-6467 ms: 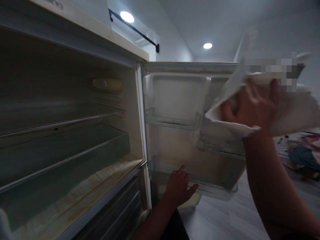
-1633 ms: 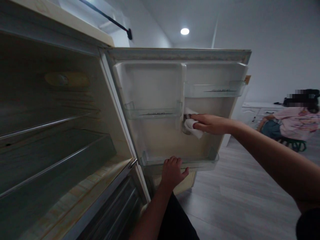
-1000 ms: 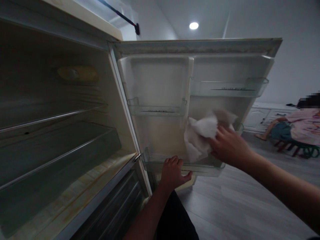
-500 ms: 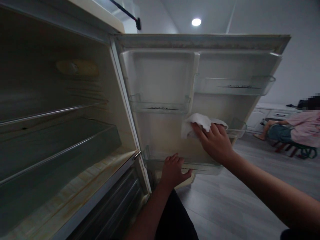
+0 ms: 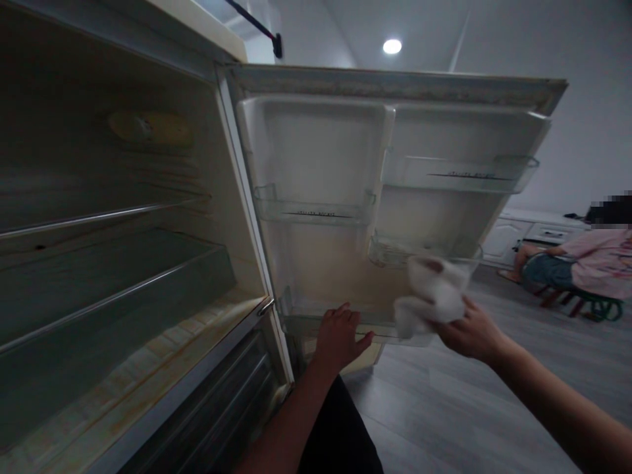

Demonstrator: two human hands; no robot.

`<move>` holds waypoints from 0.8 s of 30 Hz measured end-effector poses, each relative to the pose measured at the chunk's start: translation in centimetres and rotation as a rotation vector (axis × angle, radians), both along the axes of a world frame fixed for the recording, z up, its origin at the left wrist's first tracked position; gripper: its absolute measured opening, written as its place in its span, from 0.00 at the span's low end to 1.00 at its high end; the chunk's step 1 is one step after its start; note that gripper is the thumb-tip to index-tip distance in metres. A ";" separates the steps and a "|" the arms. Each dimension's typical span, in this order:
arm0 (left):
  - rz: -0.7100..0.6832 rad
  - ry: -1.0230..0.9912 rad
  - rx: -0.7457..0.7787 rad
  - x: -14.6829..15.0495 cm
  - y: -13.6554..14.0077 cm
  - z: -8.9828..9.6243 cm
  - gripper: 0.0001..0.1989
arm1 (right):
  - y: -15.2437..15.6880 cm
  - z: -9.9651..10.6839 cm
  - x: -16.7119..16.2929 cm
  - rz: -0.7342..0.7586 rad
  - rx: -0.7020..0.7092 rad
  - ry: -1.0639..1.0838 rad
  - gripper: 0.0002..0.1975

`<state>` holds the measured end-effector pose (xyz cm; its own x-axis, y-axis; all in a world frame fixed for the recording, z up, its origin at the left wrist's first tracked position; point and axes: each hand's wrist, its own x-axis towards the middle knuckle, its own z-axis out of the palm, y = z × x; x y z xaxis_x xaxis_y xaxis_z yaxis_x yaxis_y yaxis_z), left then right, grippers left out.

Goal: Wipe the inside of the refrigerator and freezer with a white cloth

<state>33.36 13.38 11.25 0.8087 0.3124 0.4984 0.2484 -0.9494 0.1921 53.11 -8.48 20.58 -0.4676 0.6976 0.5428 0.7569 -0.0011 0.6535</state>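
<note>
My right hand (image 5: pixel 461 329) is closed on a crumpled white cloth (image 5: pixel 439 289), which is blurred by motion. It is in front of the lower right part of the open refrigerator door (image 5: pixel 316 145), near the bottom door shelf's right end. Against the bottom clear door shelf (image 5: pixel 301 322) rests my left hand (image 5: pixel 343 336), its fingers over the rim and thumb stretched out to the right. Other clear shelves on the door include a left one (image 5: pixel 316 212), an upper right one (image 5: pixel 459 174) and a small one (image 5: pixel 395 250) just above the cloth.
At left the refrigerator's interior (image 5: pixel 197 164) has glass shelves and brown stains along its lower ledge (image 5: pixel 178 339). A yellowish lamp cover (image 5: pixel 151 128) is on its inner wall. At right a person (image 5: pixel 592 257) sits on a low stool (image 5: pixel 587 299) near white cabinets (image 5: pixel 506 237).
My right hand has come away from the door's middle panel and moved down and right with the cloth, uncovering the small door shelf. My left hand has stayed on the bottom shelf.
</note>
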 end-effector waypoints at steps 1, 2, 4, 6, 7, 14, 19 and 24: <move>-0.007 0.008 -0.007 -0.1 0.1 0.0 0.19 | 0.9 -0.1 -0.7 0.078 -0.072 -0.012 0.13; -0.011 0.018 -0.010 -0.2 0.1 0.1 0.19 | 1.9 -0.1 -1.3 0.096 -0.117 0.009 0.13; -0.010 0.033 0.002 -0.4 0.1 0.3 0.21 | 4.2 0.3 -1.9 -0.027 -0.126 0.123 0.16; -0.013 0.032 0.023 -0.6 0.1 0.6 0.23 | 6.5 0.7 -1.9 -0.178 -0.121 0.284 0.18; -0.016 0.026 0.028 -0.7 0.1 0.6 0.23 | 7.5 0.8 -1.9 -0.220 -0.127 0.379 0.18; -0.030 -0.003 -0.004 -1.0 0.2 0.2 0.21 | 9.7 -0.1 -2.8 0.023 -0.018 1.283 0.18; -0.040 -0.004 -0.041 -1.3 0.2 0.2 0.19 | 5.6 -0.9 -1.4 -0.211 0.325 1.418 0.13; -0.004 -0.014 -0.021 0.1 -0.3 0.4 0.19 | 6.1 -2.2 -2.3 -0.011 0.320 1.689 0.20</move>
<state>33.51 13.13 11.62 0.8028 0.3196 0.5034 0.2415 -0.9461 0.2156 50.80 -2.38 18.36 0.7281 0.4704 0.4986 0.5523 0.0281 -0.8331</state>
